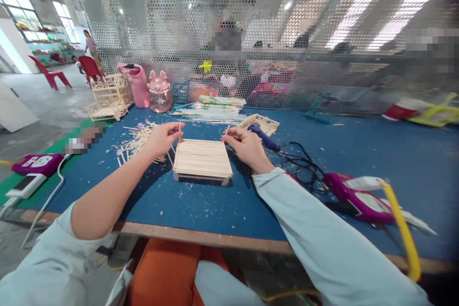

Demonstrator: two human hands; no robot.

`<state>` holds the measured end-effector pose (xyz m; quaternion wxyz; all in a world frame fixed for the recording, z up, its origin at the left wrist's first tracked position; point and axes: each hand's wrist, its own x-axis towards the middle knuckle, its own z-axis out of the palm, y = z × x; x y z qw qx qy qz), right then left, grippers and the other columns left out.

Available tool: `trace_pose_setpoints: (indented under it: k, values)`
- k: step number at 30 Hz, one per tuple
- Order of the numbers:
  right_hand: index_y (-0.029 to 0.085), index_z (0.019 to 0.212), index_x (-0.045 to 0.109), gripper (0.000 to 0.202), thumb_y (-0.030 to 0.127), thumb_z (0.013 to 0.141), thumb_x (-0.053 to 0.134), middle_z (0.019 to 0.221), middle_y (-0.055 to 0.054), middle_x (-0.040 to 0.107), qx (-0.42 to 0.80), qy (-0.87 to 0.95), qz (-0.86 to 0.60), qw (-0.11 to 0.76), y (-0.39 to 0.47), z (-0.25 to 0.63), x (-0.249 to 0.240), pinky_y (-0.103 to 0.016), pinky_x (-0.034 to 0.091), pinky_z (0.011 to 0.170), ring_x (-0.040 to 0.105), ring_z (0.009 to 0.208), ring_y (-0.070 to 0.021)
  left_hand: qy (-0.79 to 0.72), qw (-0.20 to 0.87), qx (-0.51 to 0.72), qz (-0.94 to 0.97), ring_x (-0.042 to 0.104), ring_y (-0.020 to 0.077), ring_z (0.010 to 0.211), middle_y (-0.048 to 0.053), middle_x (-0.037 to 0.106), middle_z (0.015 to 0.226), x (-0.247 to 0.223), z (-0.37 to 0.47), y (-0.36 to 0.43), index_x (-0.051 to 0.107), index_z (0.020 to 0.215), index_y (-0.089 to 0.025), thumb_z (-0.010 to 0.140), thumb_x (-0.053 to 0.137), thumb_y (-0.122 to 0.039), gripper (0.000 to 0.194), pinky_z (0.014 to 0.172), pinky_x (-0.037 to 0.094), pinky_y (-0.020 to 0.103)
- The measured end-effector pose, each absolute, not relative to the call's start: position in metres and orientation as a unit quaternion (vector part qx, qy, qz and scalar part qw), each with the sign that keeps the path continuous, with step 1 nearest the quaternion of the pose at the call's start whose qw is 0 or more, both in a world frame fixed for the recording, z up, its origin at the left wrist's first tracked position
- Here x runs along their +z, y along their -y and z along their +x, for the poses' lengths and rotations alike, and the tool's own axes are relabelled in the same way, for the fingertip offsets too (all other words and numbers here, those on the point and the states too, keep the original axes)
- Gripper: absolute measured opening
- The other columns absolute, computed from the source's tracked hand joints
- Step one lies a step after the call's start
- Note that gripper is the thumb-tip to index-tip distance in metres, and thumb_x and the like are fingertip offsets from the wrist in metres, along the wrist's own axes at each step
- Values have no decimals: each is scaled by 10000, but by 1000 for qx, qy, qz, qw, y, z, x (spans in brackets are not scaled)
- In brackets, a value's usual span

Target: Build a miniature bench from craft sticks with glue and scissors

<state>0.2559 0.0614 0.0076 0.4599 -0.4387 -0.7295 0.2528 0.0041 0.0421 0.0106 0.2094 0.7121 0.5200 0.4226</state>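
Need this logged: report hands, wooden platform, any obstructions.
Left hand, right hand each pinching a stick at far corners of wooden platform. Loose sticks beside left hand. Blue tool beside right.

On the tabletop (201, 215), between left hand (163, 141) and right hand (251, 149): stick frame (203, 158). To its left, loose sticks (138, 138); behind, bagged sticks (218, 108); to its right, corded tool (263, 137), then power strip (355, 197). At back left, 2 bottles (139, 88) before mesh screen (272, 19).

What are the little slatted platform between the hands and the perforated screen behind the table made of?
Slatted platform: probably wood or bamboo, unpainted, going by its pale tan, matte look.
Perforated screen: seemingly metal, judging by its grey sheen and regular holes, though plastic isn't ruled out.
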Motion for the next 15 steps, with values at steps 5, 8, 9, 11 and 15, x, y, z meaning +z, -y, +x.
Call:
trace_pose_setpoints:
  k: [5,8,9,11,15]
  values:
    - [158,761,624,172,318,705,594,675,-23,684,230,735,-444,458,-62,256,6,-285,446,629,609,624,-155,-526,218,418,708,631,172,856,64,704,946,10,5,-42,648,1034,-146,762,536,-237,308,837,462,310]
    - [158,767,631,174,316,705,596,672,-23,685,225,738,-442,457,-62,257,5,-280,441,618,607,620,-154,-536,208,414,706,626,168,843,53,702,885,12,5,-41,628,1084,-147,758,540,-235,349,834,459,307]
    - [160,766,631,172,316,703,598,668,-22,684,227,737,-442,458,-62,257,5,-279,440,612,605,616,-153,-538,204,412,706,626,168,843,50,702,881,12,6,-40,629,1081,-150,758,540,-235,345,834,458,307]
    - [162,763,628,169,315,698,601,662,-20,681,232,735,-441,460,-63,257,5,-276,440,606,602,608,-151,-540,196,409,709,626,172,864,53,702,925,13,6,-39,655,1010,-159,761,540,-236,284,841,451,305]
    - [160,761,619,166,312,699,594,668,-23,679,244,734,-440,457,-64,257,4,-277,441,611,602,614,-151,-548,181,404,709,625,185,868,56,704,958,14,7,-37,681,869,-174,763,549,-249,185,823,451,305]
